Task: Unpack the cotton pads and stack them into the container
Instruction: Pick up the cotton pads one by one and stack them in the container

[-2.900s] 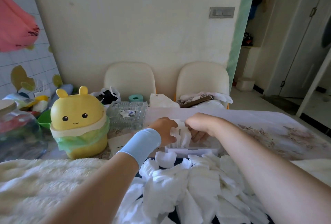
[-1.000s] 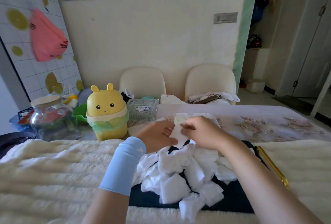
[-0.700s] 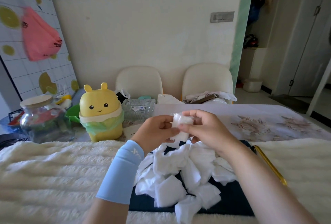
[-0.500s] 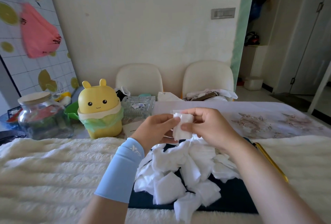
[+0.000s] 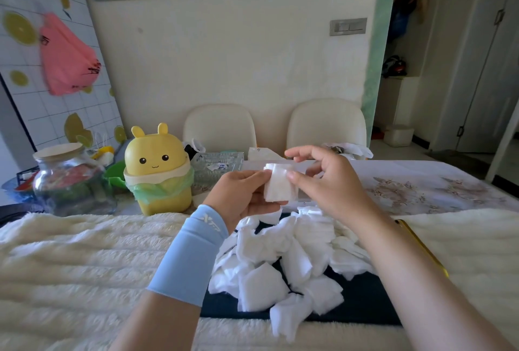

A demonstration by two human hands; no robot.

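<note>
My left hand grips a small stack of white cotton pads upright in the air above the table. My right hand pinches the stack's right edge with the thumb in front and fingers behind, and its index finger sticks out above the stack. A heap of loose cotton pads lies below on a dark blue mat. Only a pale sliver of the clear container shows under my hands; the rest is hidden.
A fluffy cream blanket covers the near table. Left of my hands stand a yellow bunny-shaped bin, a glass jar and a clear glass tray. Two cream chairs stand against the wall.
Both hands drew back from the container behind the heap and lifted a small stack of pads up in front of me. My right index finger has come off the stack.
</note>
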